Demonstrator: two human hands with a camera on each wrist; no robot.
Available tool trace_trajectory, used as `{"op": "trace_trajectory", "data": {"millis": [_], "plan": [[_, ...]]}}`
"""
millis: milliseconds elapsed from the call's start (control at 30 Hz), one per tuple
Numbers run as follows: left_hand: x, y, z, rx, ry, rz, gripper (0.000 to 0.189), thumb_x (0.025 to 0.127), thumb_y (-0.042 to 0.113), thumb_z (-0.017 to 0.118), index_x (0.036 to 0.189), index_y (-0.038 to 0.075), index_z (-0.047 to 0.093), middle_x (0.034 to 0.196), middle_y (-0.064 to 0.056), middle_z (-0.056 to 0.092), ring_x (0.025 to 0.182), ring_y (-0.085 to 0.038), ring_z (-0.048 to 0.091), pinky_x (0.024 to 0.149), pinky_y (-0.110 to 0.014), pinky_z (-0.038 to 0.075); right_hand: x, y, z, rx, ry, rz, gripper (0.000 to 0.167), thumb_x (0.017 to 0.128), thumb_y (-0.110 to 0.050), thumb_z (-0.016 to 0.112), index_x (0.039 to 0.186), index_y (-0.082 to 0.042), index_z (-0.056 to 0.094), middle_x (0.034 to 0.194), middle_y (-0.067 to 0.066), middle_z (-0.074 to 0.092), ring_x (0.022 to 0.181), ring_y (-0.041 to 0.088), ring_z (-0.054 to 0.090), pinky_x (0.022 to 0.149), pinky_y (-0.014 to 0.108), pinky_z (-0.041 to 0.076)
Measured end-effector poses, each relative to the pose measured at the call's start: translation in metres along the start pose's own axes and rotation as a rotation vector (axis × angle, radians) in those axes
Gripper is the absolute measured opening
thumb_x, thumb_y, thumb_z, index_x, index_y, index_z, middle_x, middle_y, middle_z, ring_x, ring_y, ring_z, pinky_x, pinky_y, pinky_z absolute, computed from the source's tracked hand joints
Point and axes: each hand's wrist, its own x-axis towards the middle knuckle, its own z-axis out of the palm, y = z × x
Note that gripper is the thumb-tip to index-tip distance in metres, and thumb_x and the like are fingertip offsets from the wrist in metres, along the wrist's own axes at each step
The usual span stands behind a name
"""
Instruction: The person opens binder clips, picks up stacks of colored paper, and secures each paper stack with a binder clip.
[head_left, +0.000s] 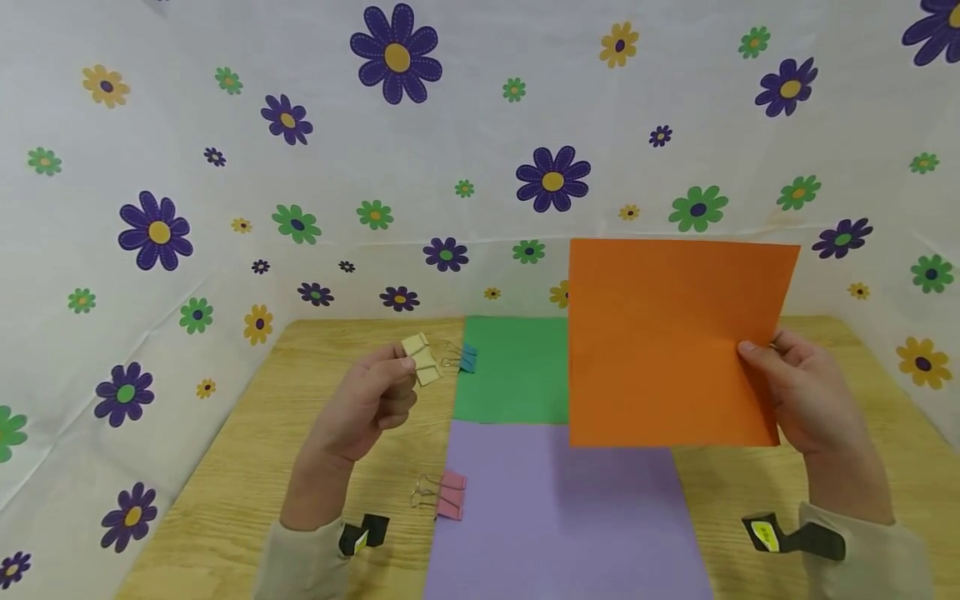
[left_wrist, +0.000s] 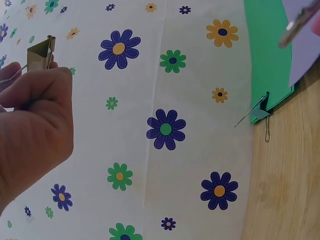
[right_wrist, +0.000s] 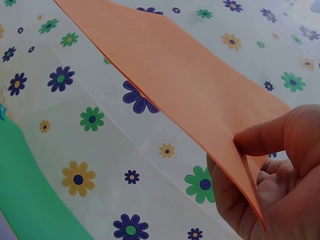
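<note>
Between its thumb and curled fingers, my left hand (head_left: 378,392) grips a pale yellow binder clip (head_left: 422,360), raised over the table's left side. The same clip (left_wrist: 40,56) shows in the left wrist view, partly behind the fingers. My right hand (head_left: 806,392) pinches the right edge of a square orange paper (head_left: 667,342), thumb on the near face. The paper stands upright in the air and bends at the thumb. In the right wrist view the orange sheet (right_wrist: 165,85) slants away from the right hand (right_wrist: 280,165).
Green paper (head_left: 510,371) lies on the wooden table (head_left: 225,500), with a blue binder clip (head_left: 468,358) on its left edge. Nearer, purple paper (head_left: 562,525) carries a pink binder clip (head_left: 452,495) on its left edge. A flowered cloth (head_left: 465,125) hangs behind.
</note>
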Motion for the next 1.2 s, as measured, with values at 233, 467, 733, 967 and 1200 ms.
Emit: {"op": "trace_trajectory", "data": {"millis": [233, 467, 733, 967, 1200], "plan": [[0.002, -0.002, 0.006, 0.025, -0.022, -0.033, 0.017, 0.103, 0.009, 0.04, 0.087, 0.008, 0.044, 0.06, 0.002, 0.016, 0.046, -0.01, 0.013, 0.043, -0.03, 0.006, -0.001, 0.003, 0.004, -0.061, -0.023, -0.009, 0.025, 0.102, -0.005, 0.052, 0.116, -0.021, 0.065, 0.103, -0.004, 0.069, 0.088, 0.012, 0.068, 0.072, 0.026, 0.057], [0.001, -0.003, 0.013, 0.089, -0.026, -0.1, 0.019, 0.101, 0.011, 0.045, 0.083, 0.007, 0.036, 0.056, 0.007, 0.022, 0.046, -0.009, 0.013, 0.043, -0.026, 0.009, 0.0, 0.005, 0.009, -0.092, -0.054, -0.005, 0.025, 0.102, -0.003, 0.052, 0.113, -0.02, 0.067, 0.099, -0.003, 0.071, 0.082, 0.013, 0.069, 0.069, 0.027, 0.058], [0.002, -0.008, 0.018, 0.12, -0.062, -0.143, 0.016, 0.101, 0.013, 0.045, 0.089, 0.006, 0.036, 0.055, 0.01, 0.022, 0.045, -0.008, 0.015, 0.043, -0.023, 0.012, 0.0, 0.003, 0.016, -0.187, -0.066, 0.014, 0.021, 0.102, -0.01, 0.055, 0.118, -0.021, 0.063, 0.102, -0.004, 0.071, 0.083, 0.015, 0.069, 0.069, 0.03, 0.059], [0.004, -0.01, 0.022, 0.138, -0.099, -0.151, 0.015, 0.101, 0.015, 0.045, 0.092, 0.006, 0.038, 0.056, 0.01, 0.024, 0.045, -0.006, 0.017, 0.043, -0.022, 0.013, 0.001, 0.004, 0.021, -0.169, -0.074, 0.05, 0.018, 0.102, -0.011, 0.056, 0.116, -0.02, 0.063, 0.099, -0.003, 0.071, 0.081, 0.016, 0.07, 0.068, 0.031, 0.059], [0.005, -0.012, 0.027, 0.143, -0.142, -0.131, 0.016, 0.102, 0.016, 0.046, 0.092, 0.005, 0.041, 0.055, 0.008, 0.023, 0.045, -0.008, 0.017, 0.043, -0.023, 0.013, 0.0, 0.005, 0.03, -0.184, -0.103, 0.076, 0.017, 0.102, -0.012, 0.055, 0.116, -0.02, 0.062, 0.097, -0.002, 0.072, 0.079, 0.018, 0.071, 0.067, 0.033, 0.06]]}}
